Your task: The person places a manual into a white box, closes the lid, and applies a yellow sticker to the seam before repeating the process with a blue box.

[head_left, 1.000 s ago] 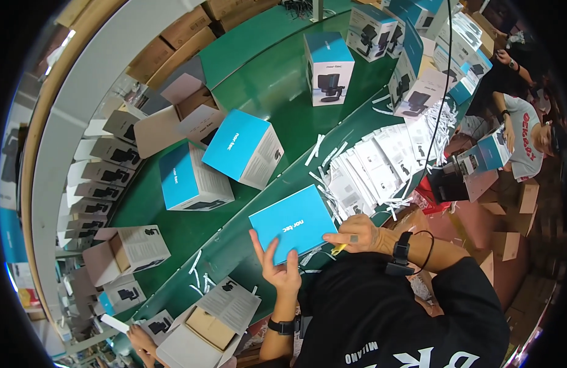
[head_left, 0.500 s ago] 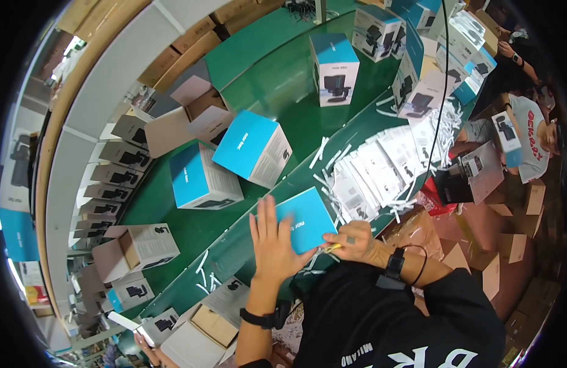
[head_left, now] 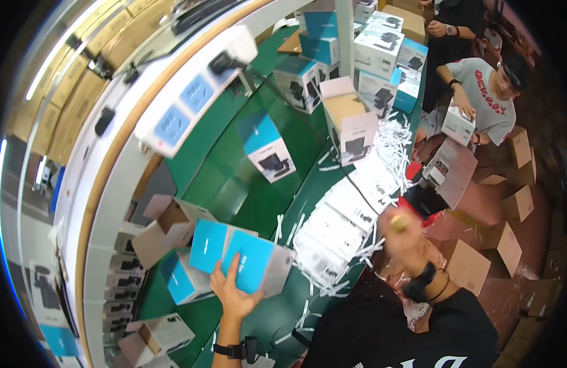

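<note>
My left hand (head_left: 234, 293) has its fingers stretched over the blue top of a blue-and-white carton (head_left: 251, 264). Its thumb points along the carton's near edge. Against that carton's far left side stands another blue-topped carton (head_left: 207, 244), and a third blue-topped carton (head_left: 178, 279) is just left of them. My right hand (head_left: 401, 236) is over the table's right edge, smeared by motion. A small yellow thing (head_left: 397, 222) shows in it; its kind is too blurred to tell. Stacked white printed sheets or leaflets (head_left: 332, 230) lie between my two hands.
White paper strips (head_left: 391, 144) are heaped past the sheets. An open carton (head_left: 351, 122) and a closed carton (head_left: 268, 147) stand farther back on the green table (head_left: 234, 190). A power strip (head_left: 194, 92) hangs at upper left. Across the table a person (head_left: 479, 101) holds a white box.
The carton under my left hand has moved left against the other blue-topped cartons. My right hand has left it and swung right with the yellow thing. The view has turned.
</note>
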Tool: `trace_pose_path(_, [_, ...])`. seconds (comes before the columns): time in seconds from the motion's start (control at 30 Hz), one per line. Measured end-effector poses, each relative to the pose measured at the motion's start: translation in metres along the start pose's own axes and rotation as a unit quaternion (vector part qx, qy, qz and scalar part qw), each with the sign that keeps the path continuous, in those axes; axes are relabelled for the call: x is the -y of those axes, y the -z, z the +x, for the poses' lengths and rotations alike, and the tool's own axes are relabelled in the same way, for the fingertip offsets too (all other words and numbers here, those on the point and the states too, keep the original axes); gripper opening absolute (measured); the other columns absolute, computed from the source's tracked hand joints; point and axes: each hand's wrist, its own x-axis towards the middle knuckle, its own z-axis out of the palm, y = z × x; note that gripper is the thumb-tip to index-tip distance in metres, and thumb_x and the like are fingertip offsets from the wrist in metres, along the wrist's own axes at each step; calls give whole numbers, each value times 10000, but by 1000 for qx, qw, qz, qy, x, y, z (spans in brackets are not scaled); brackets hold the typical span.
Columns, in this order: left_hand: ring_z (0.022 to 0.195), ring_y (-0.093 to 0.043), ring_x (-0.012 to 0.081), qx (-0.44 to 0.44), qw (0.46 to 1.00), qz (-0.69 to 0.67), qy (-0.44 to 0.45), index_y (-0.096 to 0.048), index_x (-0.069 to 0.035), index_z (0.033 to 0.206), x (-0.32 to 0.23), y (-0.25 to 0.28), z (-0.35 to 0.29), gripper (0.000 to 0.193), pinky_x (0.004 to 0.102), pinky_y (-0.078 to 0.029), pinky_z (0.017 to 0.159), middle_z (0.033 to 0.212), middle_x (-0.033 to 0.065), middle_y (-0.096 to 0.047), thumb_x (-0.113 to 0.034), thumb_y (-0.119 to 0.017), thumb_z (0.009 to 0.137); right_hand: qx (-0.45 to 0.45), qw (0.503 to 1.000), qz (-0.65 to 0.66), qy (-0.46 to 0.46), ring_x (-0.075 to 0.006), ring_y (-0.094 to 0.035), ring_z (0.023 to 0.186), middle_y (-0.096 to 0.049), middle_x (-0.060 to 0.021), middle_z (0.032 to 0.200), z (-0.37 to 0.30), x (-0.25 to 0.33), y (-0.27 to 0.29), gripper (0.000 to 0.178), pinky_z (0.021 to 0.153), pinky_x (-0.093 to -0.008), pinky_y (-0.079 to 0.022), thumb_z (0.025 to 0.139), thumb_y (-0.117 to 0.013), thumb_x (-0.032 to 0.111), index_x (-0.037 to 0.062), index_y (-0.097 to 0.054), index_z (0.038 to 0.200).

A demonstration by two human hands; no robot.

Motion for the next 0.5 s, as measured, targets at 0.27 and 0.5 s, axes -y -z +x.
trace_pose_path(0.27, [1383,-382,465,-102,982,4,156,-493,-292,1494,-66,-45,220,1070,575,-313,1129,1494,303,-398,-400,-900,511,19,967,-215,-133,-394,-658,1066,-672,-203,1211,210,-161,-7,579,929,-456,-531,753,-743,216,77,-618,1301])
trace_pose_path(0.5, [1410,-342,480,-171,943,282,-49,-302,-168,1587,-86,-134,260,1220,524,-327,1131,1545,316,-301,-515,-887,574,243,938,-249,9,-368,-696,743,-688,-144,794,213,-161,-87,153,639,-459,-565,792,-658,209,125,-672,920])
